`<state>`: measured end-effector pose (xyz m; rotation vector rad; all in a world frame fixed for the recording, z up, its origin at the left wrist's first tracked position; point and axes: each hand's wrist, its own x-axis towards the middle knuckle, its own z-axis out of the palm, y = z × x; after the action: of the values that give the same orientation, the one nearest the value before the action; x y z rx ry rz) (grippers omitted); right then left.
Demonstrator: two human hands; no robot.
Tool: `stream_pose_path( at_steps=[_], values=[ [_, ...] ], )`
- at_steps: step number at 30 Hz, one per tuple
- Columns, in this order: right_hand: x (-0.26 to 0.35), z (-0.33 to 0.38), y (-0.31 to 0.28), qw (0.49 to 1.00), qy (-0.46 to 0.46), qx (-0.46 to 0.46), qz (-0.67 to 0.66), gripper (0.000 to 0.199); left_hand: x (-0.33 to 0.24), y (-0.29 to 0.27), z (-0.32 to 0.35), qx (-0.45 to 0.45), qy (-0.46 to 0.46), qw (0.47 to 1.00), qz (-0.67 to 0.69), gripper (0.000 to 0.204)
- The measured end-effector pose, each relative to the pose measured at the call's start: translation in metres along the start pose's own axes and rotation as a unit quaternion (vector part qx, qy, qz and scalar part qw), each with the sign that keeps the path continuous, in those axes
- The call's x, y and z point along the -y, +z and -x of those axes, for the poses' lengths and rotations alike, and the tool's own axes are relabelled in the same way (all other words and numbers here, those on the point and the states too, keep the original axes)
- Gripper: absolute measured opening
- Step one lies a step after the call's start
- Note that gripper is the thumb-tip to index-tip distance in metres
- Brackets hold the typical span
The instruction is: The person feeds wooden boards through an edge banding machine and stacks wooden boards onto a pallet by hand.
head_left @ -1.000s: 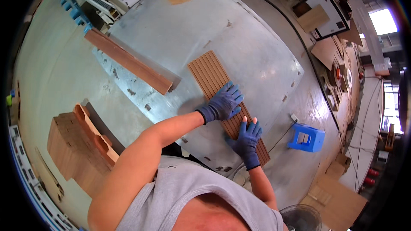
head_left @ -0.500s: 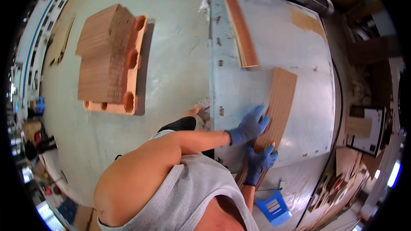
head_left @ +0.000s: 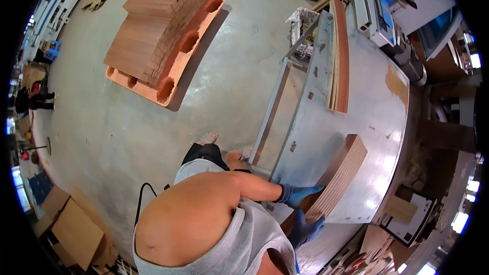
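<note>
A stack of thin brown wooden boards (head_left: 338, 178) stands tilted up on its long edge on the grey metal table (head_left: 372, 97). My left hand (head_left: 298, 193), in a blue glove, grips the near end of the stack from the side. My right hand (head_left: 305, 229), also in a blue glove, holds the same end from underneath. My bare left arm reaches across my chest to the boards.
Long reddish boards (head_left: 340, 56) lie along the table's far part. On the concrete floor an orange pallet (head_left: 168, 89) carries a big pile of boards (head_left: 163, 25). Cardboard boxes (head_left: 76, 229) sit at lower left, and a machine (head_left: 382, 0) stands beyond the table.
The boards lay flat under both hands; now the stack is tipped up on its edge in my grip. My view has swung round toward the floor and the pallet.
</note>
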<state>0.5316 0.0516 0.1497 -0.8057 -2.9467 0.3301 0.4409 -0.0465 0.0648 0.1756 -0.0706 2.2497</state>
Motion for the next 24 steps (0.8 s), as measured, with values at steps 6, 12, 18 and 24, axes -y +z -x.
stream_pose_path(
  at_steps=[6, 12, 18, 24],
  values=[
    [0.027, 0.009, -0.013, 0.979, -0.156, -0.062, -0.112, 0.088, -0.038, 0.047, 0.028, -0.091, -0.022, 0.995, 0.029, 0.074],
    [0.132, 0.022, -0.039, 0.876, -0.144, 0.132, -0.440, 0.091, -0.135, 0.097, 0.124, -0.031, 0.146, 0.964, -0.218, 0.075],
    [0.252, 0.044, 0.005, 0.739, -0.275, 0.354, -0.504, 0.086, -0.202, 0.091, 0.221, -0.047, 0.362, 0.927, -0.087, 0.070],
    [0.383, 0.092, 0.083, 0.658, -0.258, 0.567, -0.423, 0.079, -0.252, 0.060, 0.362, -0.188, 0.493, 0.843, -0.106, 0.075]
  ],
)
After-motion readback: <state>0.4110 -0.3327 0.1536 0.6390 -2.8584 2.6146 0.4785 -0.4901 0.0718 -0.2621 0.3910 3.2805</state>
